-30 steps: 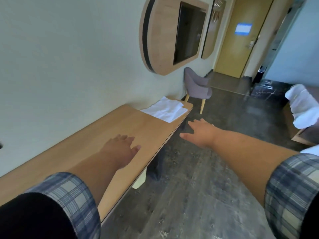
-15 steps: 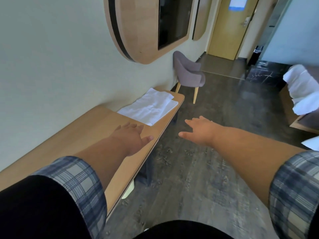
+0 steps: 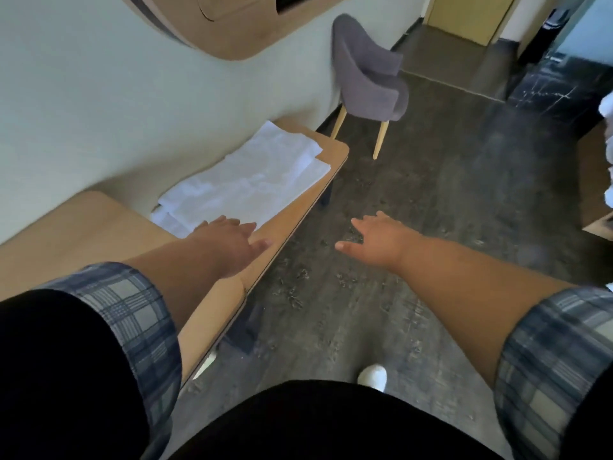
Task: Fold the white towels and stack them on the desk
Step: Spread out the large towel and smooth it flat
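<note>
Head view: both grips are spread, holding nothing. The left hand reaches the near edge of the white towels, which lie flat at the far end of the tabletop. The right hand hangs over the floor. A second ago the towels lay well ahead, so a pickup looks next.

A grey chair on pale wooden legs stood at twelve o'clock on the dark floor. A rounded wooden wall panel hung at eleven, a yellow door at one, a white shoe at six.
</note>
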Demonstrator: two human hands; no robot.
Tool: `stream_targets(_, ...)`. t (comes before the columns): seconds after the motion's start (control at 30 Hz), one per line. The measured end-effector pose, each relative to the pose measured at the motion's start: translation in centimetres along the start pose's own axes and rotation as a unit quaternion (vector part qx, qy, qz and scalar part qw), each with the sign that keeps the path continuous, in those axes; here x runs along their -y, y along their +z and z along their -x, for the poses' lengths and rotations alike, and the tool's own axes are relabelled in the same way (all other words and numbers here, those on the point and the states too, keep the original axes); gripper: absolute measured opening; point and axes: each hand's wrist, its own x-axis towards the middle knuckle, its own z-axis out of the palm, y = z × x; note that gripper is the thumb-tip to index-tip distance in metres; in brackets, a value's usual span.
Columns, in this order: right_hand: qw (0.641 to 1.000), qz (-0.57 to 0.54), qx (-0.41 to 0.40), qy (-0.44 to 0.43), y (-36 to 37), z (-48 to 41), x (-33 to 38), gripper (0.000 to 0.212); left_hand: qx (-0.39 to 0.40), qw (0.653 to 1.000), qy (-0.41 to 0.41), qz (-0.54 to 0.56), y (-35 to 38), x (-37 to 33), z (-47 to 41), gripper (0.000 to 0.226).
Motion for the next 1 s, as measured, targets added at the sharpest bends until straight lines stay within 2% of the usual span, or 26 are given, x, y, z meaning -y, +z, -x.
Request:
stream_targets(0.1, 0.997, 0.046, -0.002, -0.055, -2.6, -7.0, -2.8, 0.095, -0.002, 0.998, -0.060, 0.029, -0.7, -1.6, -3.9, 0.129)
stream_targets(0.2, 0.990, 0.090, 0.004, -0.108, -5.8, -12.5, -4.8, 0.101, 0.003, 0.991, -0.117, 0.068, -1.4, -3.3, -6.7, 0.135)
stream_targets(0.37, 0.974, 0.126, 0.020, -0.186, -9.4, -20.9, -4.9, 0.102, 0.007, 0.980, -0.174, 0.099, -1.0, -4.4, -10.4, 0.120)
stream_targets(0.5, 0.951, 0.180, 0.034, -0.248, -9.1, -27.9, -2.8, 0.099, 0.037, 0.974, -0.196, 0.111, 1.3, -3.1, -14.5, 0.095)
stream_targets(0.57, 0.943, 0.202, 0.051, -0.261, -8.5, -31.7, -1.8, 0.095, 0.050, 0.970, -0.212, 0.107, 2.3, -1.6, -17.7, 0.089)
stream_targets(0.8, 0.928, 0.238, 0.077, -0.278, -7.6, -45.1, -1.2, 0.080, 0.100, 0.973, -0.194, 0.081, 4.5, 1.8, -30.1, 0.088)
stream_targets(1.0, 0.919, 0.271, 0.108, -0.267, -5.1, -55.6, -2.8, 0.075, 0.101, 0.970, -0.183, 0.123, 6.4, -0.2, -40.8, 0.089)
